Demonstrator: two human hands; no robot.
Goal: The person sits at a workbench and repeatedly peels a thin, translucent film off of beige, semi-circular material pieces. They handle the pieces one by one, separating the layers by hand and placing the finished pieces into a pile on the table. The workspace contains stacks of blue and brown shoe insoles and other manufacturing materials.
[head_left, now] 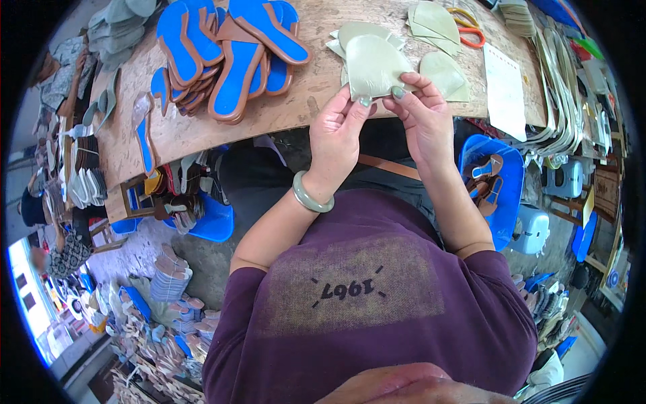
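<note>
Both hands hold one pale green, rounded leather piece (374,64) at its lower edge, just above the front edge of the wooden worktable (282,108). My left hand (336,135) pinches the piece's lower left corner and wears a pale green bangle (311,196) at the wrist. My right hand (420,111) pinches the lower right corner. Under and behind the held piece lie more pale green pieces (437,27) spread on the table.
A heap of blue and brown shoe soles (229,54) lies on the table's left. Orange-handled scissors (471,30) and a white sheet (505,87) lie right. Blue bins (511,195) with shoe parts stand below the table at both sides.
</note>
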